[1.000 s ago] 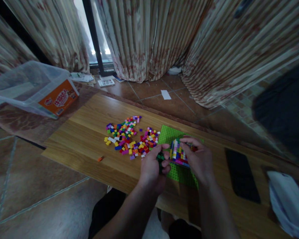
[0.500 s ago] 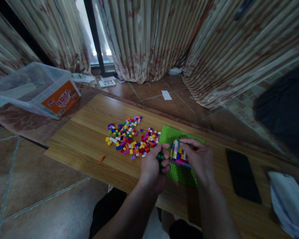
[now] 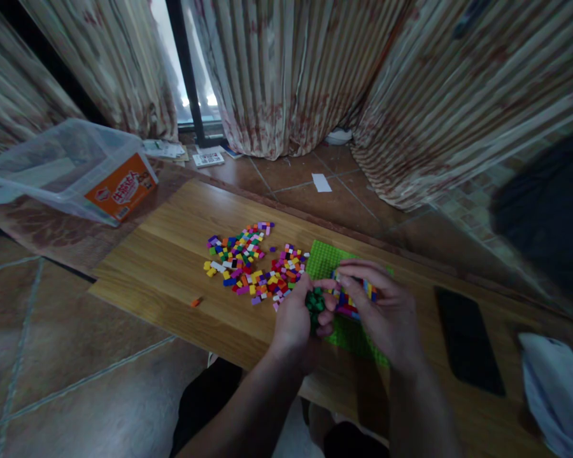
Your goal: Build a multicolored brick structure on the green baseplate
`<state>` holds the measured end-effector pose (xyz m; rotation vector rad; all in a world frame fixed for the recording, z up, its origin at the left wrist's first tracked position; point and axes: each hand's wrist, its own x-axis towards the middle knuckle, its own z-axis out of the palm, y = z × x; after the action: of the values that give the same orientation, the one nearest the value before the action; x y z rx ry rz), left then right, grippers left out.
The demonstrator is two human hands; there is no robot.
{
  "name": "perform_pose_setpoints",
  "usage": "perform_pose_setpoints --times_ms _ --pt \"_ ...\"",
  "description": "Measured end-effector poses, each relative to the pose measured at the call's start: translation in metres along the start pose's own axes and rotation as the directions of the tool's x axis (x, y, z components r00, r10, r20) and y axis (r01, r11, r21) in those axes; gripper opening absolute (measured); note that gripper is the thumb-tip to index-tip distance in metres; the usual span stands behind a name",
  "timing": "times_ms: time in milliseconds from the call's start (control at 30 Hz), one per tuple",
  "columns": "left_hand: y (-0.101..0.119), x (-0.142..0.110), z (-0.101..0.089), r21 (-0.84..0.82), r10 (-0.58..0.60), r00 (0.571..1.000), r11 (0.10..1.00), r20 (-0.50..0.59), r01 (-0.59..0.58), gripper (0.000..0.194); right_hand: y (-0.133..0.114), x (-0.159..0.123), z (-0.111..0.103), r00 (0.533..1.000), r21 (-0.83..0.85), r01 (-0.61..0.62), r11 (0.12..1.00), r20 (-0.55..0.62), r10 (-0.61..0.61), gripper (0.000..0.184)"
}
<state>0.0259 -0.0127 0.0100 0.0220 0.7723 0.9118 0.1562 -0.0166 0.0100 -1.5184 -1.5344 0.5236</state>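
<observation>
A green studded baseplate (image 3: 322,257) lies on a low wooden table (image 3: 172,254). On it stands a small multicoloured brick structure (image 3: 351,300), mostly covered by my right hand (image 3: 379,305), whose fingers curl over its top. My left hand (image 3: 298,318) is closed around several dark green bricks (image 3: 315,302) right beside the structure. A spread of loose coloured bricks (image 3: 251,264) lies just left of the baseplate, and a single orange brick (image 3: 195,302) sits apart near the table's front edge.
A black phone (image 3: 468,340) lies on the table to the right, with a white cloth (image 3: 554,381) beyond it. A clear plastic tub with an orange label (image 3: 71,168) rests at the far left. Striped curtains (image 3: 291,70) hang behind, over a tiled floor.
My right hand has come down lower over the brick structure, hiding more of it. My left hand has shifted slightly toward it, with the green bricks showing more.
</observation>
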Motion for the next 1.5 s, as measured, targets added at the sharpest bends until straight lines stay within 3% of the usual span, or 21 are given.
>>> perform_pose_setpoints --times_ms 133,267,567,800,1067,1200,1500 --pt "-0.001 -0.001 0.0 0.055 0.046 0.999 0.997 -0.019 -0.045 0.043 -0.01 -0.001 0.0 0.967 -0.043 0.08 0.996 0.247 -0.067 0.02" --pt "-0.003 -0.003 0.0 0.165 0.104 0.994 0.982 -0.04 -0.096 0.049 -0.012 -0.002 -0.004 0.943 -0.102 0.099 0.99 0.328 -0.061 0.023" --pt "-0.007 -0.001 -0.001 0.217 0.125 0.987 0.971 -0.099 -0.101 0.05 -0.027 -0.003 -0.001 0.945 -0.214 0.153 0.965 0.318 -0.079 0.016" --pt "-0.006 -0.004 0.001 0.219 0.126 0.988 0.97 -0.094 -0.103 0.047 -0.025 -0.004 0.0 0.94 -0.149 0.113 0.982 0.337 -0.057 0.009" --pt "0.0 -0.006 -0.001 0.259 0.104 0.993 0.959 0.06 -0.117 0.033 -0.016 -0.001 0.0 0.979 -0.067 0.009 0.998 0.205 0.005 0.007" --pt "0.002 -0.005 -0.002 0.211 0.087 0.991 0.972 0.098 -0.107 0.02 -0.011 -0.001 0.001 0.976 -0.009 -0.021 1.0 0.216 0.023 0.009" --pt "0.002 -0.006 -0.003 0.193 0.096 0.986 0.974 0.137 -0.121 0.023 -0.015 -0.002 -0.004 0.978 0.007 0.008 1.0 0.209 -0.009 0.01"
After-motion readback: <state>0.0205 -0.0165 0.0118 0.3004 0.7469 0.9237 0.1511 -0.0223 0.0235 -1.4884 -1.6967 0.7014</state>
